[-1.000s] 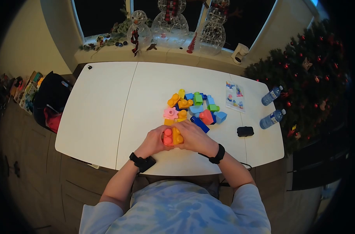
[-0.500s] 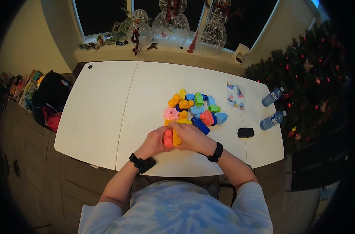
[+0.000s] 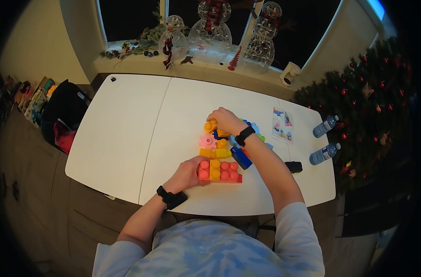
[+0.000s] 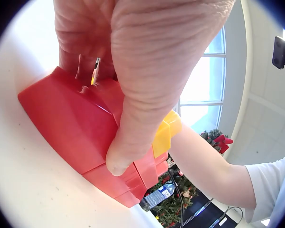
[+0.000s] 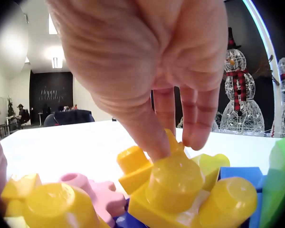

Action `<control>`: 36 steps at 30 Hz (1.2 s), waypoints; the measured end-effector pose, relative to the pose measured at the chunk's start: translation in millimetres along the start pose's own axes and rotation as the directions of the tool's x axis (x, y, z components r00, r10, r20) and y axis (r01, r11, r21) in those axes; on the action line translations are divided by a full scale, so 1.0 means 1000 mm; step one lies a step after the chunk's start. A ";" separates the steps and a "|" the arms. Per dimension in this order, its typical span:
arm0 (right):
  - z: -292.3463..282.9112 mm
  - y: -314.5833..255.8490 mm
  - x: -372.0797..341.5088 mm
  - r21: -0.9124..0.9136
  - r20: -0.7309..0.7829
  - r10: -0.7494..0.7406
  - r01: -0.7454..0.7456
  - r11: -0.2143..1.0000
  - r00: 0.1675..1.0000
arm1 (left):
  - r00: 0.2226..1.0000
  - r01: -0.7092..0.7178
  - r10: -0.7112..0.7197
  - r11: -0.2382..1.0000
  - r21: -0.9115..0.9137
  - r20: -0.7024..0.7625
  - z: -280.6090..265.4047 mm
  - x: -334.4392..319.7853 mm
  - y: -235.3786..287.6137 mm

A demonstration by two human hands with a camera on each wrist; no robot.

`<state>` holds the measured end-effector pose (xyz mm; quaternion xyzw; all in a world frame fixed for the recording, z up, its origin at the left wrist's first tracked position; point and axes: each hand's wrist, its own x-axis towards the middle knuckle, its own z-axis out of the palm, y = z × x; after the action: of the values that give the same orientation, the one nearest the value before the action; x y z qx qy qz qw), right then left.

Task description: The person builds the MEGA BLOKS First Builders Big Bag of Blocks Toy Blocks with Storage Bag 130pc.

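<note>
My left hand (image 3: 187, 174) holds the left end of a toy-block build low over the white table. Its base is made of red blocks (image 4: 76, 123), with a yellow-orange block (image 3: 214, 170) on top between red studded blocks (image 3: 229, 171). In the left wrist view the thumb presses along the red side. My right hand (image 3: 229, 122) reaches to the far left of the loose pile. Its thumb and fingertips pinch an orange block (image 5: 134, 164), seen behind a nearer orange block (image 5: 175, 185). A pink gear-shaped block (image 3: 208, 141) lies close by.
Blue blocks (image 3: 241, 158) and several others lie in the pile right of the build. A picture sheet (image 3: 283, 125), two water bottles (image 3: 325, 153) and a black case (image 3: 293, 167) are on the table's right. Snowman figures (image 3: 210, 32) stand at the window.
My right hand has let go of the build and moved up to the pile's far left. The left hand still holds the build, whose red blocks on the right now show.
</note>
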<state>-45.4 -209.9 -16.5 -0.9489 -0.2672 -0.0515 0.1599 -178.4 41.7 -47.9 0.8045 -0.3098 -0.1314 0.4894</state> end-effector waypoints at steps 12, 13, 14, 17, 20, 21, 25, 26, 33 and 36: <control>-0.094 -0.087 -0.086 0.258 -0.009 0.304 -0.291 0.921 0.953 | 1.000 -0.012 0.012 1.000 0.012 -0.002 0.002 0.001 0.000; -0.095 -0.098 -0.100 0.280 0.015 0.337 -0.327 0.902 0.941 | 0.999 -0.035 0.035 0.999 0.009 -0.015 0.002 0.001 0.000; -0.094 -0.109 -0.113 0.279 0.015 0.342 -0.332 0.901 0.940 | 0.998 -0.058 0.058 0.998 0.007 -0.027 0.002 0.001 0.000; -0.080 -0.134 -0.141 0.295 0.075 0.448 -0.449 0.844 0.891 | 0.999 -0.038 0.037 0.999 -0.020 -0.018 0.003 0.001 -0.001; -0.055 -0.141 -0.153 0.350 -0.049 0.479 -0.434 0.830 0.876 | 0.999 -0.046 0.045 0.998 -0.036 -0.030 0.004 0.001 -0.002; -0.052 -0.143 -0.156 0.351 -0.053 0.481 -0.435 0.829 0.875 | 0.998 -0.049 0.048 0.998 -0.033 -0.026 0.004 0.002 -0.002; -0.052 -0.147 -0.162 0.387 -0.034 0.451 -0.404 0.829 0.892 | 0.998 -0.054 0.053 0.998 -0.018 -0.035 0.003 0.002 0.000; -0.054 -0.148 -0.163 0.371 -0.005 0.457 -0.423 0.827 0.890 | 0.997 -0.063 0.063 0.998 -0.014 -0.035 0.003 0.002 -0.001; -0.058 -0.145 -0.166 0.341 -0.047 0.308 -0.275 0.899 0.950 | 0.999 -0.050 0.051 0.998 0.042 -0.007 0.000 0.001 0.006; -0.057 -0.148 -0.164 0.324 -0.071 0.293 -0.256 0.911 0.953 | 0.998 -0.055 0.056 0.998 0.022 -0.016 0.002 0.001 0.004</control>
<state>-263.0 -189.9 47.6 -0.9352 -0.1258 -0.0420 0.3283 -180.0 38.7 -45.6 0.8019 -0.3294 -0.1078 0.4866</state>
